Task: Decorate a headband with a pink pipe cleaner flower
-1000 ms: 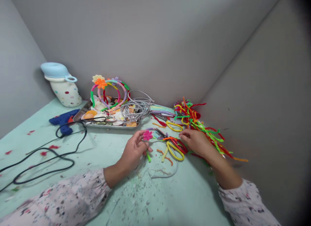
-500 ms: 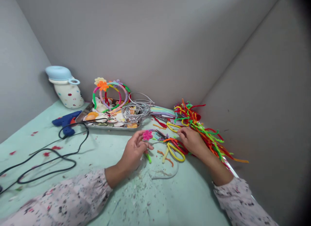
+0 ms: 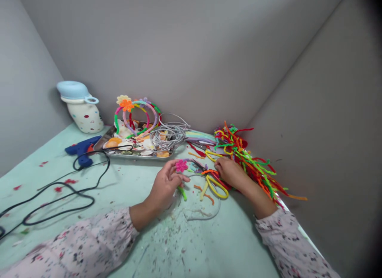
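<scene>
Right hand (image 3: 232, 173) closer, flower (image 3: 181, 165) in left hand (image 3: 164, 185)

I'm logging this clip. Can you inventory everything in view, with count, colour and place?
Bottle: 1, white with blue lid, back left
Glue gun: 1, blue, left of tray
Cord: black, left side
Tray: 1, silver, back of table
Shells: several, white and orange, in tray
Headbands: several, multicoloured, upright at tray
Wire coil: grey, tray's right end
Pipe cleaners: many, mixed, right
Scissors: count unclear, yellow handles, centre
Pink flower: 1, centre
Scraps: many, mostly red, left
Table: 1, pale green, below
Walls: grey, behind
Sleeves: 2, pale floral, bottom
Left hand: 1, bare, at pink flower
Right hand: 1, bare, beside scissors
</scene>
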The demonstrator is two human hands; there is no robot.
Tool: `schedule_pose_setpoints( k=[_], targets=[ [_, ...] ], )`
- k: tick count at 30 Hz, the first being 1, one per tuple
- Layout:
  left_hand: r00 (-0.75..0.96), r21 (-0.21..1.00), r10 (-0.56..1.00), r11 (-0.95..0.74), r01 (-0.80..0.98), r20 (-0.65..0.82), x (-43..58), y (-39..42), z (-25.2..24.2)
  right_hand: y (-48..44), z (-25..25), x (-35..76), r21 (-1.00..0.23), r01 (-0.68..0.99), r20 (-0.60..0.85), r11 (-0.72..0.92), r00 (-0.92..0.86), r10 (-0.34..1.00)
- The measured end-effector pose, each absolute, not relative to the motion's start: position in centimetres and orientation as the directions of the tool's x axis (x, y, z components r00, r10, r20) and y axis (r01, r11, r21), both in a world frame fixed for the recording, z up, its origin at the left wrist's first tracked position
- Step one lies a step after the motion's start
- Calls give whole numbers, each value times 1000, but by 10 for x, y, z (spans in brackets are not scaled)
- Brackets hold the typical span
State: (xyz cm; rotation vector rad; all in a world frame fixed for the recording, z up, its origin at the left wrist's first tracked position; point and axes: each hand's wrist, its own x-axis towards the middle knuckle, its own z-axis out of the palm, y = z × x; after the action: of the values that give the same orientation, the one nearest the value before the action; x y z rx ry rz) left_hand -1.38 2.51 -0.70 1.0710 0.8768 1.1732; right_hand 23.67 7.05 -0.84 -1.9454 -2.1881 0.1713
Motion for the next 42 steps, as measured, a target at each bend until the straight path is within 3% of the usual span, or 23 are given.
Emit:
schedule_pose_setpoints(
  k=[2, 3, 5, 7, 9, 12, 18, 33, 42],
  targets=[
    [176, 959, 984, 54, -278, -4, -13, 25, -6, 67, -3, 231, -399, 912, 96, 96, -63, 993],
    [167, 959, 986, 54, -279, -7, -13, 25, -5, 64, -1, 227, -555, 829, 76, 73, -37, 996],
    [149, 959, 989, 55, -279, -13, -12, 26, -4, 55, 4, 212, -848, 529, -90, -42, -64, 994],
    [136, 958, 991, 55, -283, -17, -12, 26, -4, 45, 4, 193, -970, 219, -142, -101, -183, 973],
    [128, 956, 992, 54, -288, -17, -12, 28, -5, 36, 0, 173, -987, 26, -158, -156, -251, 955],
    [128, 953, 992, 46, -299, -8, -12, 29, -8, 28, -10, 152, -975, -40, -201, -217, -237, 950],
    [146, 947, 989, 54, -317, -7, -11, 30, -14, 25, -19, 141, -990, 44, -135, -131, -112, 984],
    [184, 964, 982, 89, -251, -43, -10, 32, -16, 14, -28, 137, -937, 341, 30, 75, -134, 990],
    [195, 964, 979, 103, -246, -55, -12, 33, -17, 13, -31, 138, -955, 295, -15, 43, -193, 981]
  ],
)
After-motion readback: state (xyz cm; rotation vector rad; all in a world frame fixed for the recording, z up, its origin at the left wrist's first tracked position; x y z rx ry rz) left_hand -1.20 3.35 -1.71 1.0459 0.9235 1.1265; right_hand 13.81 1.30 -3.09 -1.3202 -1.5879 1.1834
